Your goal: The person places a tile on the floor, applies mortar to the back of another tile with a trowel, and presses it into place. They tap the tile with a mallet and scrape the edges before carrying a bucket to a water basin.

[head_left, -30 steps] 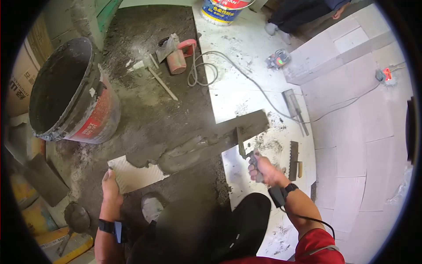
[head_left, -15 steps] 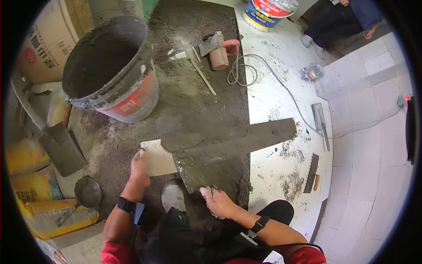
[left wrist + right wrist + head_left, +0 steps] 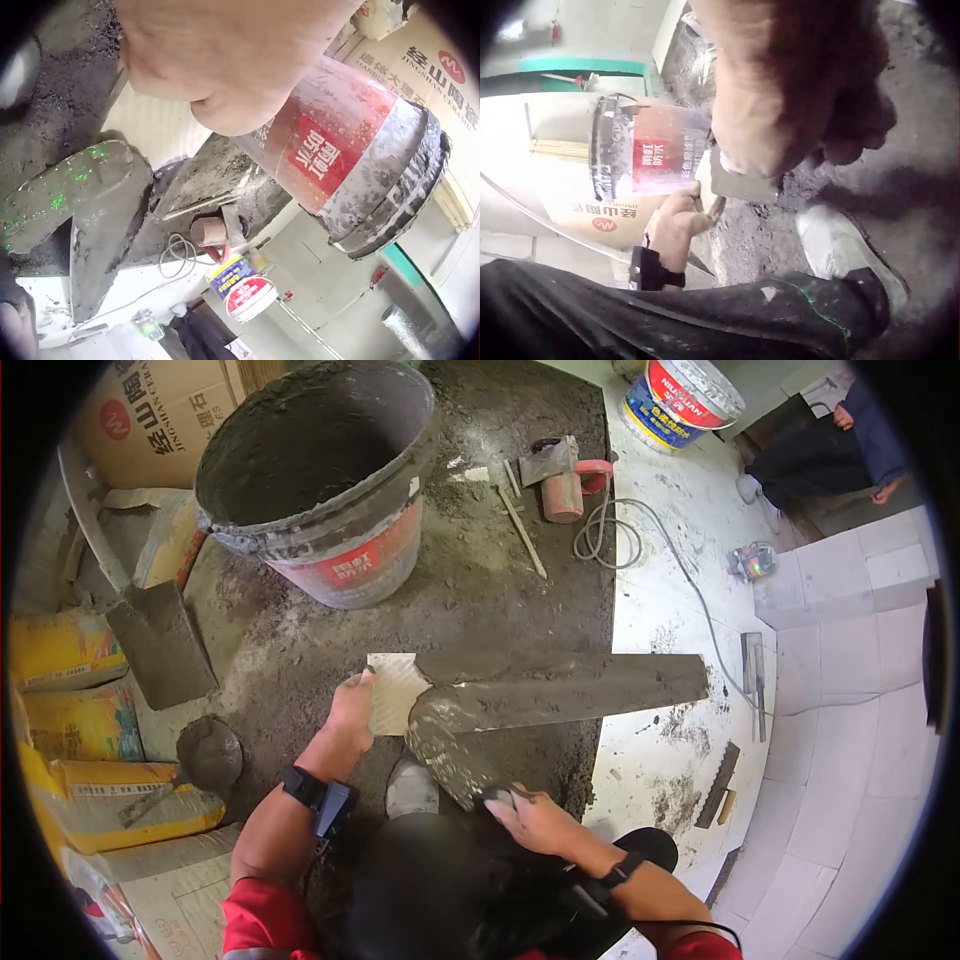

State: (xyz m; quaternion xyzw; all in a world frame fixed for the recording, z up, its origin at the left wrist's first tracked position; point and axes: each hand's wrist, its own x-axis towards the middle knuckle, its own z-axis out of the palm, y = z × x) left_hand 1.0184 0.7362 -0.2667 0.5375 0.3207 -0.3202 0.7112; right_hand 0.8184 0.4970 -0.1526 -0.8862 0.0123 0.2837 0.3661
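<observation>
A long tile strip lies crosswise in the head view, with a pale ribbed bare end (image 3: 395,705) at its left. Grey mortar (image 3: 580,685) coats the rest of its upper face. My left hand (image 3: 350,710) grips the bare end by its left edge. In my right hand (image 3: 535,822) is the handle of a trowel, whose mortar-smeared blade (image 3: 445,755) slants across the strip's near edge beside the bare part. The left wrist view shows this blade (image 3: 71,191) wet and glinting. From the right wrist, my own hand (image 3: 795,97) hides most of the trowel.
Beyond my left hand stands a mortar-caked bucket (image 3: 345,560). A shovel (image 3: 165,645), a ladle (image 3: 210,752) and yellow bags (image 3: 80,720) sit left. A corded red power tool (image 3: 563,495) lies ahead; a notched trowel (image 3: 718,785) lies right. Another person (image 3: 825,455) is at far right.
My right hand has brought the trowel from near the strip's right end to its left part, the blade now slanting toward me. The mortar looks smoother. My left hand keeps its grip; the head view has shifted.
</observation>
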